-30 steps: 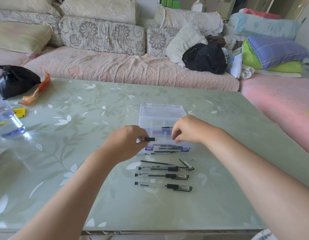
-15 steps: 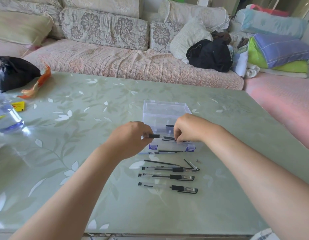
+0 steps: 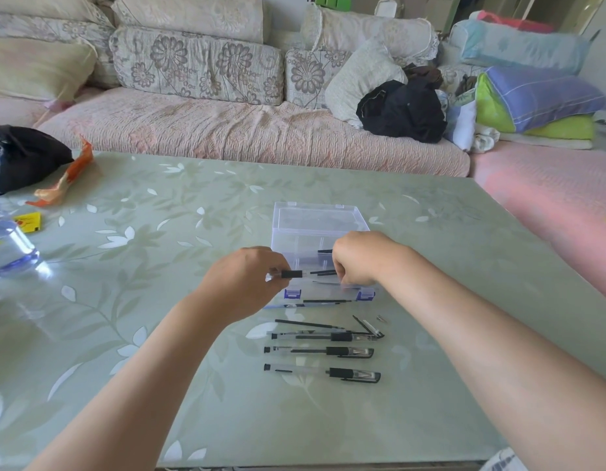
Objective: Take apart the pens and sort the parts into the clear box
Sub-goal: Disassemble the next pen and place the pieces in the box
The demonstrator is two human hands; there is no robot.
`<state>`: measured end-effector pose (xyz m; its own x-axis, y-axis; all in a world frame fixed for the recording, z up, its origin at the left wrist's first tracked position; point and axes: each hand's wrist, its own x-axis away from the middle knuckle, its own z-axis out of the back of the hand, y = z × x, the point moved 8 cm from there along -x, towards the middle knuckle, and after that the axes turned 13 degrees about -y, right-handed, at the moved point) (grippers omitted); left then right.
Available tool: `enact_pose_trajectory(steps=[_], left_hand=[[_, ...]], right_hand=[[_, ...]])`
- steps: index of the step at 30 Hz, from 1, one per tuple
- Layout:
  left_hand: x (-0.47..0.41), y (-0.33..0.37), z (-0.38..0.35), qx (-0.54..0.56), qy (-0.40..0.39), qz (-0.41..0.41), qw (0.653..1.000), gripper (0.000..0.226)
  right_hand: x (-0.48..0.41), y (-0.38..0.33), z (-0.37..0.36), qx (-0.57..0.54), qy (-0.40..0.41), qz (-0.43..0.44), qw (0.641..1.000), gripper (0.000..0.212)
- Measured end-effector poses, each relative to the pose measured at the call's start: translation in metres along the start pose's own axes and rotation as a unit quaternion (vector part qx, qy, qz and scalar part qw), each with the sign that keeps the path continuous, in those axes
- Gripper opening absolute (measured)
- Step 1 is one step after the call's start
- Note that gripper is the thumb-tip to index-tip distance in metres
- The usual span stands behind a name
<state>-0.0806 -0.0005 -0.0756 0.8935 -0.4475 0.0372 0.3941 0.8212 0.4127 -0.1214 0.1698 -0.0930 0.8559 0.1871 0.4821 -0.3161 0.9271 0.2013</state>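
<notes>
so, l hand (image 3: 240, 283), r hand (image 3: 359, 258) pinch pen (image 3: 292, 274) over box (image 3: 315, 215); green tbl (image 3: 158, 266), sofa (image 3: 226, 130) behind.

one wide-angle view, worn on the person's head, faces forward and down across the table (image 3: 124, 266) — the forearms enter from the bottom edge, the left hand (image 3: 243, 283) and right hand (image 3: 359, 258) sit close at mid-frame, and the sofa (image 3: 226, 141) lies far along the top.
</notes>
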Motion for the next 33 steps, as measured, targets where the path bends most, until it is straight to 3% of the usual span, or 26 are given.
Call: enact_pose_trajectory(steps=[9,21,26,33], left_hand=[[-0.001,0.000,-0.001,0.001,-0.009,0.005,1.000,0.009],[0.013,0.004,0.008,0.052,-0.031,0.026,0.998,0.016],[0.024,0.009,-0.002,0.094,-0.062,0.017,0.994,0.011],[0.037,0.018,-0.012,0.129,-0.099,0.005,0.987,0.027]], right_hand=[[0.003,0.007,-0.006,-0.049,-0.047,0.018,0.998,0.007],[0.058,0.017,0.030,-0.212,0.123,0.060,0.968,0.006],[0.086,0.007,0.024,-0.240,0.159,0.084,0.954,0.013],[0.107,-0.005,0.003,-0.249,0.183,0.075,0.948,0.015]])
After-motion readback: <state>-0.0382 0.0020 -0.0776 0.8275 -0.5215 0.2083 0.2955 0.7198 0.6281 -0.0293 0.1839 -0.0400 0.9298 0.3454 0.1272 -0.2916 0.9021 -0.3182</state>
